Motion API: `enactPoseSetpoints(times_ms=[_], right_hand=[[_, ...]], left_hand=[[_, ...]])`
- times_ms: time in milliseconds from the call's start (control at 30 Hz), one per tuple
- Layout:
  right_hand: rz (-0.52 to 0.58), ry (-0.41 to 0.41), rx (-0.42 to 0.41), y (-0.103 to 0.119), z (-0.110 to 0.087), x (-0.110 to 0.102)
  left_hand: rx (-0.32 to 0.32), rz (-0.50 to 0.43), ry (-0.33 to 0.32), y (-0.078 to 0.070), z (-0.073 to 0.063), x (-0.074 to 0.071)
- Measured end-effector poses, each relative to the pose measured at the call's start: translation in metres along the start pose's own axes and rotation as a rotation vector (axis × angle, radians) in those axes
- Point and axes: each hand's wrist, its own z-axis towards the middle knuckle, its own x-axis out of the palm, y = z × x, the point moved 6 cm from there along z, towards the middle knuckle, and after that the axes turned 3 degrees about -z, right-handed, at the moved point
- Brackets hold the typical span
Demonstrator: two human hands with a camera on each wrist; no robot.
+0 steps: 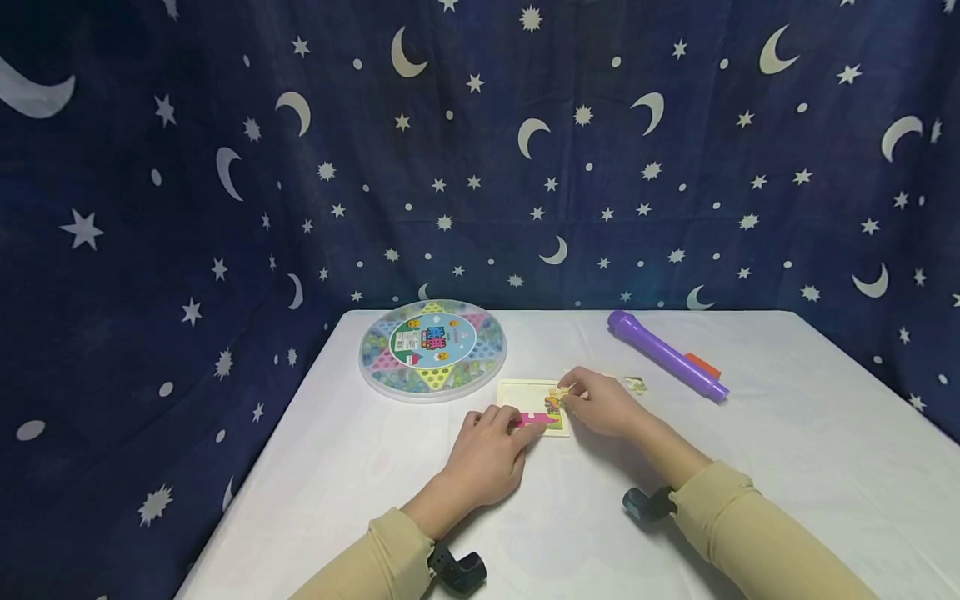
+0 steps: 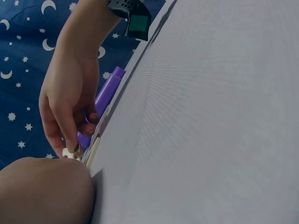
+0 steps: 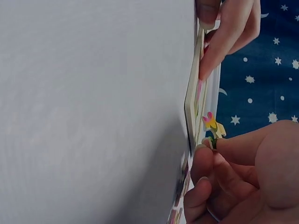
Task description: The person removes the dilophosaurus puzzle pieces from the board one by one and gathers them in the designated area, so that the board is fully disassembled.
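A small jigsaw puzzle tray point(image 1: 525, 392) with a pale rim lies on the table, with pink pieces point(image 1: 534, 418) along its near side. My left hand point(image 1: 487, 454) holds the tray at its near left corner, thumb along the near side and fingertips at the left; part of the tray is hidden under it. Over the tray's right side, my right hand point(image 1: 603, 404) pinches a puzzle piece between thumb and index finger. In the right wrist view that piece point(image 3: 212, 123) shows yellow, pink and green, tilted up at the tray's edge.
Loose puzzle pieces point(image 1: 635, 384) lie just beyond my right hand. A round Chinese checkers box point(image 1: 433, 350) stands at the back left. At the back right lie a purple microphone-shaped tube point(image 1: 667, 357) and an orange item point(image 1: 702, 365). A star-patterned curtain point(image 1: 480, 150) hangs behind the white table.
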Motion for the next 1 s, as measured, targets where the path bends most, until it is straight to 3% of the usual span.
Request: enactPoseSetpoints(times_ms=[1000], right_hand=[[0.008,-0.028,0.099,-0.042,-0.017,-0.020]], left_hand=[[0.014,0.023,-0.019,-0.002,-0.001,0.000]])
